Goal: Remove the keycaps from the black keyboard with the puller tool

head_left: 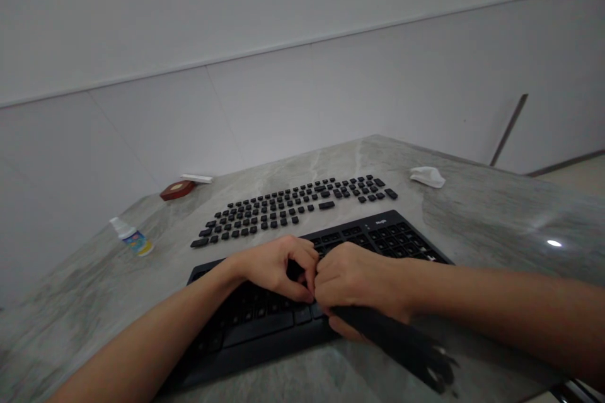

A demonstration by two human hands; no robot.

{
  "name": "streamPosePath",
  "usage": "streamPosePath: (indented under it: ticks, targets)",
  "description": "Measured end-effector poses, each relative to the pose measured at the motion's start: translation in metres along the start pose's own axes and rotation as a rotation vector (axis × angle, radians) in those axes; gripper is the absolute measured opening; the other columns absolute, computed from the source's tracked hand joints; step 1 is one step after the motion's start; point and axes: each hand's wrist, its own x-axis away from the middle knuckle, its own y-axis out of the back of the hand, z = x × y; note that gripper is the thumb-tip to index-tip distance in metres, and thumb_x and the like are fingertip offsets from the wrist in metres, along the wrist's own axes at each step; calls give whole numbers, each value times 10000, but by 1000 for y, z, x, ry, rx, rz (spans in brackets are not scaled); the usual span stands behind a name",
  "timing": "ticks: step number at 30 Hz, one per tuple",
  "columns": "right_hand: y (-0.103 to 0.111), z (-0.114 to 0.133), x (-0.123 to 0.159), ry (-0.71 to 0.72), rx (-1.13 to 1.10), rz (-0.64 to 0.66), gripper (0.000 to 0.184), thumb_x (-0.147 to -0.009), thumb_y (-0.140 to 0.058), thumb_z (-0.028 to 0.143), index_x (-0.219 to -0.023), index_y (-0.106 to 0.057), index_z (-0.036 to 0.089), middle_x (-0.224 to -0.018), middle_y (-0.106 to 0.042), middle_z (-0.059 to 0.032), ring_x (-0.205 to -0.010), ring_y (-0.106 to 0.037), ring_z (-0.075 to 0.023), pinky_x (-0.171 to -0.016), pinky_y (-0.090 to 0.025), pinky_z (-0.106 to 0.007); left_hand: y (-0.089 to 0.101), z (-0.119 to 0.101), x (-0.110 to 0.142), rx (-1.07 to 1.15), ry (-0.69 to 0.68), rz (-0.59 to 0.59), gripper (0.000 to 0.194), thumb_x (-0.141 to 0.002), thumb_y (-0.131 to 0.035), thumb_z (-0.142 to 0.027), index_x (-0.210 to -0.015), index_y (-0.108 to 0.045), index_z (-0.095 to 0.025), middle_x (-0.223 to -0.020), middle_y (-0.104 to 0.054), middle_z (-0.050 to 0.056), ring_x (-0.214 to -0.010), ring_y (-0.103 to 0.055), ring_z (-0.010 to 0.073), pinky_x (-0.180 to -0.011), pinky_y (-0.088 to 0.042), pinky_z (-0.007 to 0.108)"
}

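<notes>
A black keyboard lies on a grey marbled table in front of me. My left hand rests over its middle keys with fingers curled in a pinch. My right hand is closed into a fist beside it, touching the left hand, and grips a dark brush-like tool that points toward me and is blurred. Behind the keyboard, several loose black keycaps are laid out in rows on the table.
A small bottle lies on its side at the left. A red-brown box and a white strip sit at the far left corner. A crumpled white cloth lies at the far right. White wall behind.
</notes>
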Motion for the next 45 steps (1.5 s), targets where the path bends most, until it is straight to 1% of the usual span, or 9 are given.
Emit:
streamPosePath:
  ticks: [5,9,13,16,23,29,36,40,45]
  targets:
    - [7,-2,2,24,90,64,57,-764,-577,164,-718,-553,188,-693,-647,1,-656,-585,-141,-598,-409,-260,-2,0,2,-30,10,-15,75,-774,-735,-190,-706,-704,-177,-659,-614,-2,-684,-532,132,-729,-431,275]
    - [8,16,-6,137,379,278,165,-750,-666,323,-699,-588,187,-608,-621,-13,-537,-545,-180,-482,-296,-341,-3,2,4,-44,-1,-2,63,-810,-750,-240,-763,-755,-198,-690,-641,13,-705,-543,139,-752,-426,291]
    - [1,29,-12,50,482,390,280,-684,-717,438,-734,-617,181,-594,-621,-21,-478,-510,-188,-446,-237,-350,-2,3,4,-43,-17,12,88,-813,-757,-253,-745,-753,-198,-692,-642,15,-692,-529,136,-740,-416,297]
    - [4,18,-7,-1,280,293,154,-703,-682,311,-730,-606,180,-644,-633,-11,-545,-528,-166,-496,-311,-317,-1,2,3,-40,-3,16,99,-804,-762,-266,-749,-739,-186,-678,-628,9,-697,-533,139,-734,-415,292]
    - [17,5,-5,-544,-491,37,97,-734,-624,151,-646,-585,150,-594,-508,52,-557,-471,-81,-546,-376,-199,-1,0,3,-1,117,-50,73,-807,-743,-224,-806,-727,-152,-680,-574,-13,-671,-533,117,-669,-426,238]
    - [8,24,-12,-671,-324,-102,119,-716,-583,115,-603,-561,144,-557,-485,48,-531,-454,-78,-527,-363,-198,-2,0,3,-41,128,-56,85,-851,-699,-229,-834,-704,-146,-766,-632,12,-743,-576,134,-722,-449,247]
    - [2,24,-9,-613,-218,-195,266,-768,-547,183,-508,-500,151,-489,-424,45,-472,-383,-70,-481,-321,-205,-2,1,2,-60,82,-86,113,-880,-672,-218,-801,-690,-138,-787,-619,28,-752,-577,140,-724,-460,257]
    - [11,7,-5,-514,-446,-92,256,-796,-544,204,-548,-560,145,-487,-452,44,-458,-412,-73,-444,-323,-192,-3,-1,2,-61,67,-107,101,-889,-656,-183,-810,-703,-140,-808,-622,32,-783,-586,142,-748,-469,258]
    - [13,1,-1,-418,-263,-43,161,-766,-569,206,-623,-615,150,-534,-518,34,-478,-466,-83,-489,-371,-204,-3,-2,2,-74,56,-104,80,-882,-666,-154,-840,-732,-141,-818,-629,32,-779,-593,133,-749,-472,247]
